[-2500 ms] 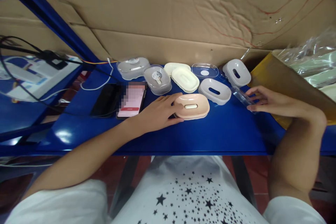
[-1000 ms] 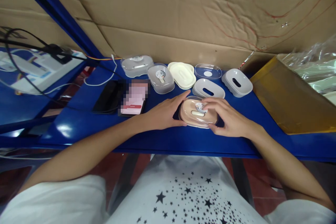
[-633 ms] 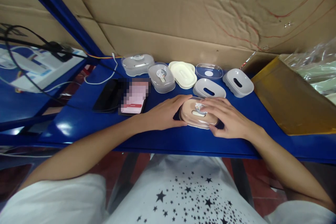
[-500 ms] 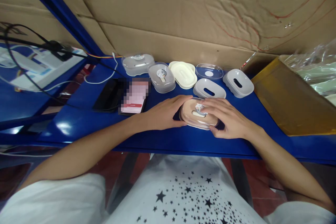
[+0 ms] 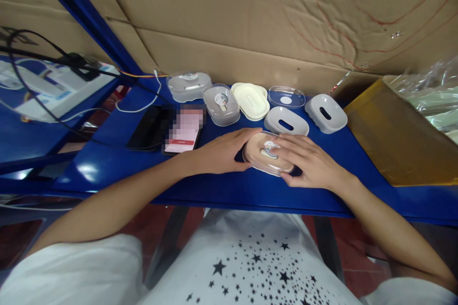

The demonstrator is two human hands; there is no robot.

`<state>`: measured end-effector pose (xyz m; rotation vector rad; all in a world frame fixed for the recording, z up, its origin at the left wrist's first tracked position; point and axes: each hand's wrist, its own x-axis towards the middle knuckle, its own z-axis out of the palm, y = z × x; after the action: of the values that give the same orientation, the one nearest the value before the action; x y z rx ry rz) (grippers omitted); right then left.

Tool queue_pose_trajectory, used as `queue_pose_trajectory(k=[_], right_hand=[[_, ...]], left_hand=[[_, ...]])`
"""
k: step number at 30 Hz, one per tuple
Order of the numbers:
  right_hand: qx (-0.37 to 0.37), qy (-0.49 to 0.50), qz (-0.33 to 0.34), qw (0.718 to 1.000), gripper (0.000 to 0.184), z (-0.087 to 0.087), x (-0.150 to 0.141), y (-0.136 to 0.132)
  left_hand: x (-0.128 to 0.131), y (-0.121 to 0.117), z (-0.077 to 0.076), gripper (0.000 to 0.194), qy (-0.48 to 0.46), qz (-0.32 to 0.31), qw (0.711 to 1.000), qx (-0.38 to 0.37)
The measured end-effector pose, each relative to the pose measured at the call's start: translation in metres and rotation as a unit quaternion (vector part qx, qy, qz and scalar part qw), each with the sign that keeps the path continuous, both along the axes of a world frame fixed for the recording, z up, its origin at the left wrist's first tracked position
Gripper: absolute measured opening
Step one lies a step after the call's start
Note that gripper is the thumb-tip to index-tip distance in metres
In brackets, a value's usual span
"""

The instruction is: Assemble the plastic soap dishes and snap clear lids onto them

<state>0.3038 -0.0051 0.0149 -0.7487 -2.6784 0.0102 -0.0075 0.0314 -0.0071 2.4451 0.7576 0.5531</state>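
A pink soap dish with a clear lid on top lies on the blue table in front of me. My left hand cups its left end, fingers curved against the rim. My right hand lies over the lid, fingers spread and pressing down on it. Just behind stand two white dishes, a cream dish, a loose clear lid and two lidded grey dishes.
A phone and a black device lie left of the dishes, with cables trailing further left. A brown cardboard box with plastic bags stands at the right. Cardboard sheets back the table.
My right hand brought a clear lid from the right and set it on the pink dish. Since then it has been pressing the lid down while my left hand steadies the dish.
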Motion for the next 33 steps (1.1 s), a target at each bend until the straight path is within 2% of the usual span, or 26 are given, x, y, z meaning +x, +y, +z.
queue_pose_trajectory(k=[5,12,19,21,24,27,30,33], right_hand=[[-0.004,-0.019,-0.008,1.000,0.066,-0.003,0.000,0.001],[0.054,-0.031,0.000,0.998,0.057,-0.006,-0.002,-0.002],[-0.050,-0.018,-0.013,0.999,0.063,-0.004,-0.005,0.000],[-0.059,-0.017,-0.010,0.998,0.067,-0.005,-0.007,0.000],[-0.062,0.008,-0.035,0.997,0.075,-0.013,-0.011,-0.001],[-0.082,0.051,-0.080,0.992,0.083,-0.022,-0.013,-0.004],[-0.115,0.074,-0.090,0.987,0.083,-0.028,-0.012,-0.005],[-0.115,0.087,-0.084,0.986,0.081,-0.025,-0.007,0.000]], left_hand=[[-0.002,0.005,0.000,0.094,-0.002,0.005,1.000,-0.024],[-0.003,0.007,-0.003,0.095,-0.009,0.000,0.999,-0.051],[-0.006,0.011,-0.010,0.095,-0.008,0.001,0.999,-0.033],[-0.005,0.010,-0.010,0.095,-0.014,0.002,1.000,-0.008],[-0.001,0.003,-0.006,0.091,0.000,0.013,0.997,0.074],[0.006,-0.009,0.003,0.086,0.034,-0.031,0.988,0.148],[0.009,-0.017,0.012,0.069,0.050,-0.082,0.979,0.181],[0.006,-0.017,0.020,0.048,0.054,-0.071,0.971,0.223]])
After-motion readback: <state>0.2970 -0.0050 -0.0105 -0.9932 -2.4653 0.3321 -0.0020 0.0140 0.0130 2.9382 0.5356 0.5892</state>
